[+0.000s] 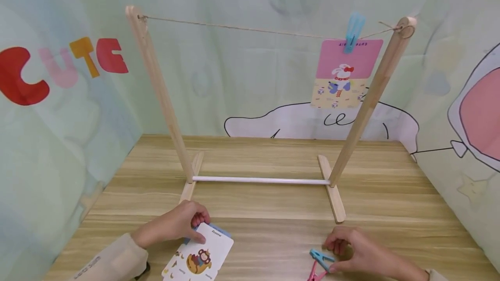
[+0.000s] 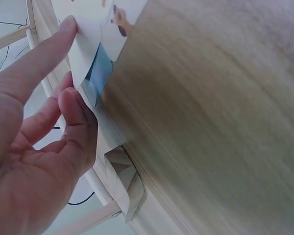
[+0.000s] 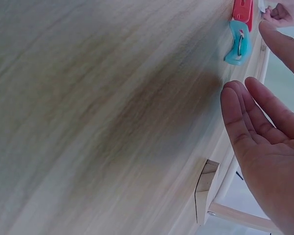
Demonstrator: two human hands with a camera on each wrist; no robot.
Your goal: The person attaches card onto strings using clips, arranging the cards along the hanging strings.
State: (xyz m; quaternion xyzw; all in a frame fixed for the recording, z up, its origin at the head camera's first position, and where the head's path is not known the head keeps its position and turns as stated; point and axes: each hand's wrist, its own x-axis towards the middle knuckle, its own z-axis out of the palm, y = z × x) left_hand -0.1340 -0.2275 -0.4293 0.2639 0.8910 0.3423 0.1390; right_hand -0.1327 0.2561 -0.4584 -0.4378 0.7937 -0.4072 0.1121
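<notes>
My left hand pinches the top edge of a white card with a monkey on a banana. Its thumb lies on the card's face, and the other fingers are at the edge, as the left wrist view shows. Beneath lie more cards, one with a blue edge. My right hand is held over the table beside a blue clothespin, fingers loosely bent and nothing between them. A pink-red clothespin lies against the blue one.
A wooden stand with a white crossbar rises behind both hands. Along its top runs a twine string. A pink and yellow card hangs near the right post from a light blue clothespin. Printed curtains surround the wooden table.
</notes>
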